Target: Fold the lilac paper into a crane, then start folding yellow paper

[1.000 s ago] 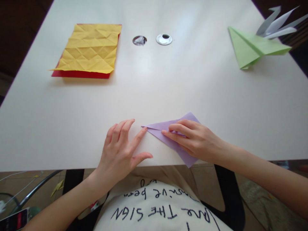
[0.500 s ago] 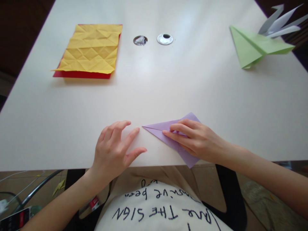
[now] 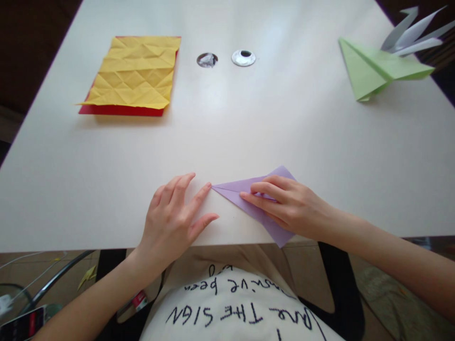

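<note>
While the right hand (image 3: 287, 208) lies flat across the folded purple paper (image 3: 249, 189) near the bottom centre of the frame, its fingers pin the layers down against the counter (image 3: 249, 132), seemingly so the crease cannot shift. That paper sits at the near edge, one corner hanging just over it, its long point aimed left. The left hand (image 3: 174, 220) rests beside it, fingers spread and grasping nothing, the index fingertip just touching the sharp tip, as if to steady it. Farther back, in the upper middle, two round holes (image 3: 225, 58) are set into the counter. At upper left a creased yellow sheet (image 3: 133, 71) lies on a red sheet (image 3: 117, 110), set well out of the way. At upper right stands a folded green paper model (image 3: 377, 71), with a white folded model (image 3: 412, 33) behind it.
</note>
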The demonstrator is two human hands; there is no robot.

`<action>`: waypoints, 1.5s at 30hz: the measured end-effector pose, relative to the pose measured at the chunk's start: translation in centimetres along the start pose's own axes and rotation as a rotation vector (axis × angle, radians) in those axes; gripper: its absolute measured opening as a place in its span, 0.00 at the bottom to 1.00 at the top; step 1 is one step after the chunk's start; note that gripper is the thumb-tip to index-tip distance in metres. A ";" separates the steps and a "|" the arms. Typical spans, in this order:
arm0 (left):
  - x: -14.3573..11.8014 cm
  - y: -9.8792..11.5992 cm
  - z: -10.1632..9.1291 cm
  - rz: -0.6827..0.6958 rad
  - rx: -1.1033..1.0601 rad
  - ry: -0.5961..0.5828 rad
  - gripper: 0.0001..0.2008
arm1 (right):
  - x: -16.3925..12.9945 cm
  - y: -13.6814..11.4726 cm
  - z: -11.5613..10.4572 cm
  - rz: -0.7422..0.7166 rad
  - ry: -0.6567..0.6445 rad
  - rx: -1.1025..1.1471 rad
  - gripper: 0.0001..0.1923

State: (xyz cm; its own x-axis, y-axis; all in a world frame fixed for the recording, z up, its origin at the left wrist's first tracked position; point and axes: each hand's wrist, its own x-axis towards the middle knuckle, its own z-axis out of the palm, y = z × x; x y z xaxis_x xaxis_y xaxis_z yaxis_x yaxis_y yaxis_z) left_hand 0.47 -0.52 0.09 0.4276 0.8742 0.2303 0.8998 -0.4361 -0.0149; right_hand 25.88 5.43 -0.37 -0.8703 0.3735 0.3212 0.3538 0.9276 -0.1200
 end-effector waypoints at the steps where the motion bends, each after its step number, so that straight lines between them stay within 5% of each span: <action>1: 0.0 0.2 0.1 0.010 -0.007 0.018 0.22 | 0.0 0.0 0.0 0.001 -0.001 0.000 0.15; 8: 0.2 2.0 0.5 0.150 -0.098 0.030 0.23 | -0.1 0.0 0.1 -0.001 -0.003 0.008 0.15; 27: 0.0 4.5 0.5 0.207 -0.135 0.012 0.33 | -0.1 0.0 0.0 0.002 0.009 0.004 0.14; 45: 0.4 4.6 0.3 0.328 -0.179 0.033 0.31 | -0.1 0.0 0.0 -0.001 0.009 0.019 0.14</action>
State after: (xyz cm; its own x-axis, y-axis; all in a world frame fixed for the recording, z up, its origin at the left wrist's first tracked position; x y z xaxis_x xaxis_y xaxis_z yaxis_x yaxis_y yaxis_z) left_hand 4.79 -2.08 -0.22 0.6850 0.6755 0.2729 0.6843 -0.7251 0.0768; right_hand 26.02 5.40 -0.40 -0.8676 0.3726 0.3294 0.3463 0.9280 -0.1377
